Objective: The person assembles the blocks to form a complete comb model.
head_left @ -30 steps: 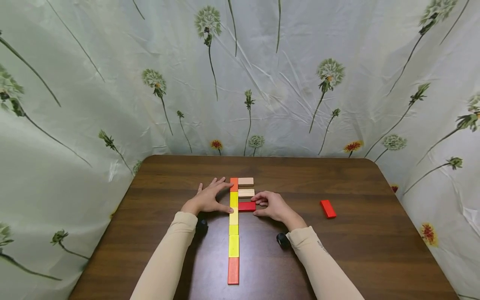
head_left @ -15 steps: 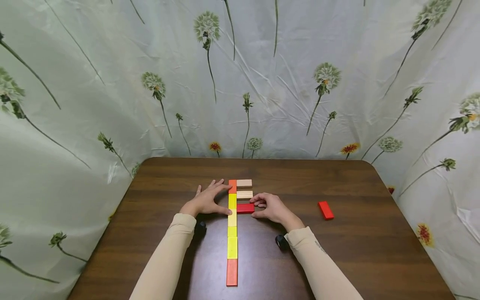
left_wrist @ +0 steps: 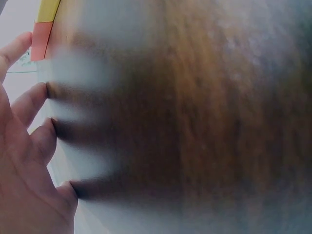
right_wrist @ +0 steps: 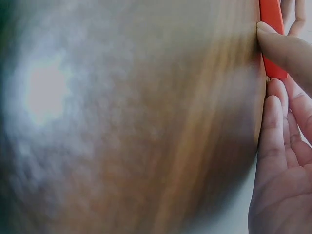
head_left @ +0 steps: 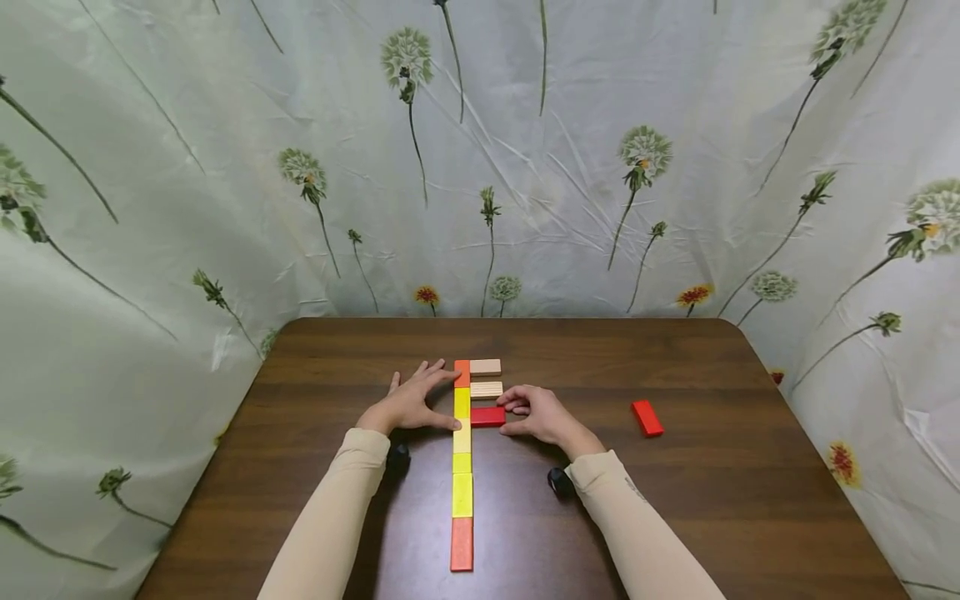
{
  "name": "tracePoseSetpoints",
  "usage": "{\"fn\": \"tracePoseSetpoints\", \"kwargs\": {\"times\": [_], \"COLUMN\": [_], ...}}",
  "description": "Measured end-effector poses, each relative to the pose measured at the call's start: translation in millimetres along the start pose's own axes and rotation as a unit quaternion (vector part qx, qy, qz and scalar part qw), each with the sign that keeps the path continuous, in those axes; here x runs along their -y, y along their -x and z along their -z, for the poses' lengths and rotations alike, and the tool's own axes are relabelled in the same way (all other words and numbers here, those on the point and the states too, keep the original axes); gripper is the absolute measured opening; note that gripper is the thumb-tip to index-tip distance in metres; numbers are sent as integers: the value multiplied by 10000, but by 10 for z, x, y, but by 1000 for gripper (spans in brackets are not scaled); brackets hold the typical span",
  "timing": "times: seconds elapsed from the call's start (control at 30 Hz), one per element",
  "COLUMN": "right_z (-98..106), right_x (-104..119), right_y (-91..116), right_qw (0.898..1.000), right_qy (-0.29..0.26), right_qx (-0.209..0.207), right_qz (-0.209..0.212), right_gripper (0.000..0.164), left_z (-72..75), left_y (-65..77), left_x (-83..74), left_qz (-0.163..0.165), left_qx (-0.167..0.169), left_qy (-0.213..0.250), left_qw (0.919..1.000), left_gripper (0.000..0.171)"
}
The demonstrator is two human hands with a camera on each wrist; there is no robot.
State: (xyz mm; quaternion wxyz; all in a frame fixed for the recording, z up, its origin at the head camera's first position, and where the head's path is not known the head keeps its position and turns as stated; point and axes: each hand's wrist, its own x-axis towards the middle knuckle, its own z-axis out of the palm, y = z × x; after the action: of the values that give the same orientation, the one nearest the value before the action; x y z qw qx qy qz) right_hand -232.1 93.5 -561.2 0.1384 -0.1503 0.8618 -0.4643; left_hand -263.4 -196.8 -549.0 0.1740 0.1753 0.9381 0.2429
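Flat blocks lie end to end in a straight row in the head view: an orange block (head_left: 462, 367), a yellow block (head_left: 462, 402), a pale yellow block (head_left: 462, 437), two more yellow ones and a red-orange block (head_left: 461, 544) nearest me. My left hand (head_left: 406, 406) lies left of it, fingers spread, index fingertip on the orange block and thumb on the pale yellow one. Thumb and fingers of my right hand (head_left: 546, 415) pinch the outer end of a red block (head_left: 487, 417), which sticks out rightward from the row. In the right wrist view the thumb partly covers this red block (right_wrist: 271, 14).
Two pale wooden blocks (head_left: 485, 367) also point right from the row's far part, above the red one. Another red block (head_left: 647, 418) lies apart at the right of the brown table (head_left: 720, 500). A flowered curtain (head_left: 570, 208) hangs behind the table.
The head view has shifted slightly, moving everything a little left and down in the picture. Both hands and the blocks keep their places relative to one another.
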Motion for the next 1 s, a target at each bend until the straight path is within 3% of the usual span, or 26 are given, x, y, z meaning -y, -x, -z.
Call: {"fn": "tracePoseSetpoints", "kwargs": {"times": [0.17, 0.53, 0.8, 1.0], "right_z": [-35, -79, -78, -53], "right_x": [-31, 19, 46, 80], "right_y": [19, 13, 1, 105], "right_qw": [9997, 9993, 9995, 9996], "right_qy": [-22, -190, -75, 0], "right_qx": [-138, -307, -267, -175], "right_qz": [-201, -100, -158, -226], "right_gripper": [43, 48, 48, 58], "left_z": [-31, 38, 47, 21], "left_y": [-25, 6, 19, 22], "left_x": [1, -2, 10, 5], "left_qz": [-51, -34, 28, -29], "left_qx": [44, 12, -21, -6], "left_qy": [43, 24, 3, -1], "left_qw": [10000, 10000, 10000, 10000], "left_gripper": [100, 100, 100, 101]}}
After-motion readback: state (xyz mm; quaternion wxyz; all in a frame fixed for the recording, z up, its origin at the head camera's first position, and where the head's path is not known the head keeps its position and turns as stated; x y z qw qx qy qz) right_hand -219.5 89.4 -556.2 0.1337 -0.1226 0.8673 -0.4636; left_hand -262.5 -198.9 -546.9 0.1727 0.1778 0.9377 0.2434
